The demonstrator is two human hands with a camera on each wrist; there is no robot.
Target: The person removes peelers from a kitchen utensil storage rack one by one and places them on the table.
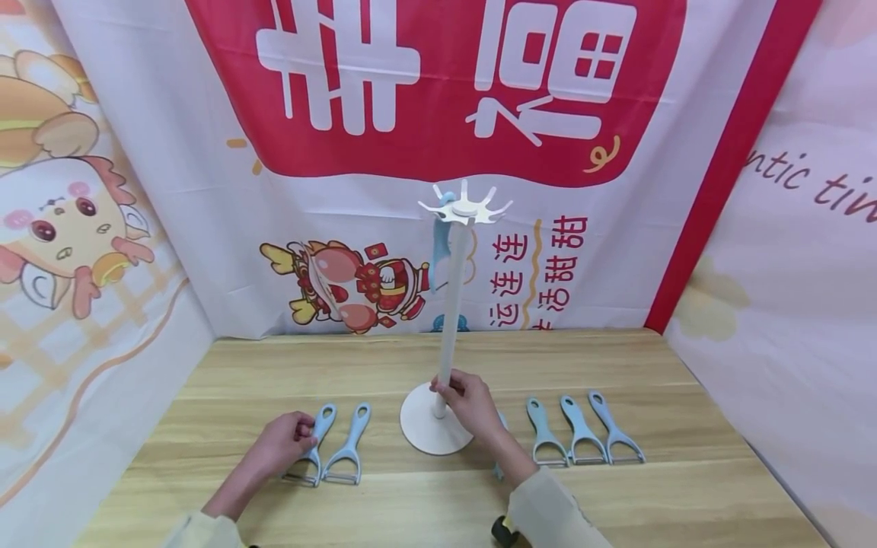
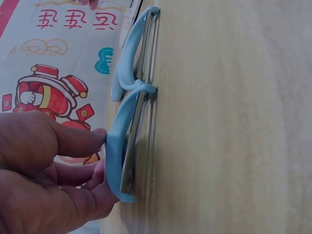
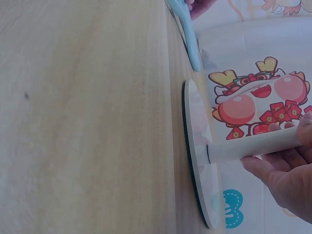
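Note:
My left hand (image 1: 282, 441) is at the outer of two light-blue Y-shaped peelers (image 1: 323, 426) lying on the left. Its thumb and curled fingers pinch that peeler at the handle, seen edge-on (image 2: 115, 146) in the left wrist view. The second peeler (image 1: 352, 438) lies right beside it. My right hand (image 1: 469, 401) grips the lower pole of a white stand (image 1: 448, 327), just above its round base (image 1: 428, 438). The stand is upright, with a ring of hooks (image 1: 466, 211) on top. From a rear hook hangs another blue peeler (image 1: 441, 245), partly behind the pole.
Three blue peelers lie in a row on the right, the middle one (image 1: 578, 422) between two others. Another peeler (image 1: 499, 470) is mostly hidden under my right forearm. Printed cloth (image 1: 329, 198) hangs behind the wooden table (image 1: 411, 510) and along both sides.

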